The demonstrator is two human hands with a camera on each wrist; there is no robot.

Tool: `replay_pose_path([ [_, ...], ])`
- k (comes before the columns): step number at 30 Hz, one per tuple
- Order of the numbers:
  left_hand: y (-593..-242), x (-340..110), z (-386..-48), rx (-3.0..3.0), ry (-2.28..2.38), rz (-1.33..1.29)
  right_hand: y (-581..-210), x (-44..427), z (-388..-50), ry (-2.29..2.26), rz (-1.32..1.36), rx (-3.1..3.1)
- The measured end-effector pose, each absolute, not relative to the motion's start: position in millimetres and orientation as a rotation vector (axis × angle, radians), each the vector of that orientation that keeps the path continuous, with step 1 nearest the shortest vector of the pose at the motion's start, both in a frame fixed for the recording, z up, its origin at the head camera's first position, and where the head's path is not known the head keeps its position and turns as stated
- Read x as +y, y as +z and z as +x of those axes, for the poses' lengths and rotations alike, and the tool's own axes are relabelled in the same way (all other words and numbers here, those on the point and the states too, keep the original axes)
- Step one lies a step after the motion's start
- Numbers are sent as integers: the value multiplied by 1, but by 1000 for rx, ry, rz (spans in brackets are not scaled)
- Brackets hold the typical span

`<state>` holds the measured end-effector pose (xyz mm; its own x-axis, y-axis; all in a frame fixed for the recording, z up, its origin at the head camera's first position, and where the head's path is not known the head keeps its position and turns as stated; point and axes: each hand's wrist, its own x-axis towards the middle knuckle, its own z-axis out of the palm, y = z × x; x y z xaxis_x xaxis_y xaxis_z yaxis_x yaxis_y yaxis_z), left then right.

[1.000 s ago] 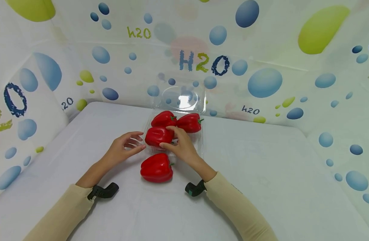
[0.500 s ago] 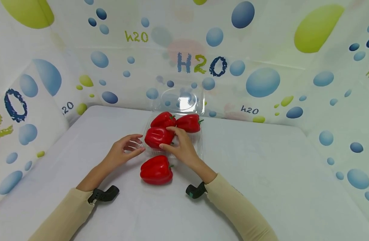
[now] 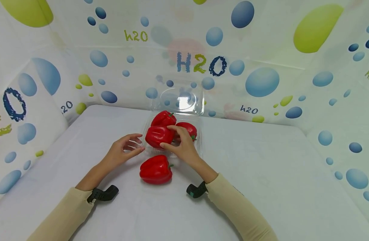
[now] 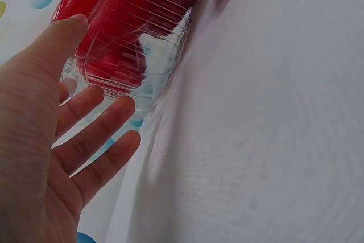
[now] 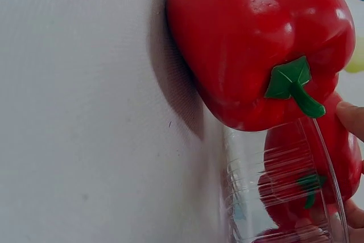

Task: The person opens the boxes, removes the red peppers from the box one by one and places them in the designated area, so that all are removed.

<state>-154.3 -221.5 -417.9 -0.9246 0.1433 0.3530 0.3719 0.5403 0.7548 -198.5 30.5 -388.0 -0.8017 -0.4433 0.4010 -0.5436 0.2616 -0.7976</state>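
A clear plastic clamshell box (image 4: 162, 64) lies open on the table with three red bell peppers in it. My right hand (image 3: 187, 147) grips the front-left bell pepper (image 3: 157, 136) between thumb and fingers, over the box. Behind it sits a second bell pepper (image 3: 162, 119). The third bell pepper (image 3: 188, 128), at the right, is partly hidden by my right fingers. My left hand (image 3: 121, 149) is beside the box's left edge, fingers spread, holding nothing. A fourth bell pepper (image 3: 155, 170), green-stemmed, lies on the table in front of the box.
The transparent lid (image 3: 179, 100) stands raised at the back, near the patterned backdrop (image 3: 136, 80). A white cloth covers the table (image 3: 250, 174). Black wrist bands with camera mounts (image 3: 104, 194) sit on both forearms.
The right-hand bell pepper in the box has shifted toward me and turned so its stem points down. Both hands have stayed nearly in place.
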Motion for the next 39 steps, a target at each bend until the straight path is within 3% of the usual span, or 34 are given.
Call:
replay_pose_path([
  [39, -419, -222, -154, -2543, -1306, -444, -393, 36, -201, 1752, 866, -2239],
])
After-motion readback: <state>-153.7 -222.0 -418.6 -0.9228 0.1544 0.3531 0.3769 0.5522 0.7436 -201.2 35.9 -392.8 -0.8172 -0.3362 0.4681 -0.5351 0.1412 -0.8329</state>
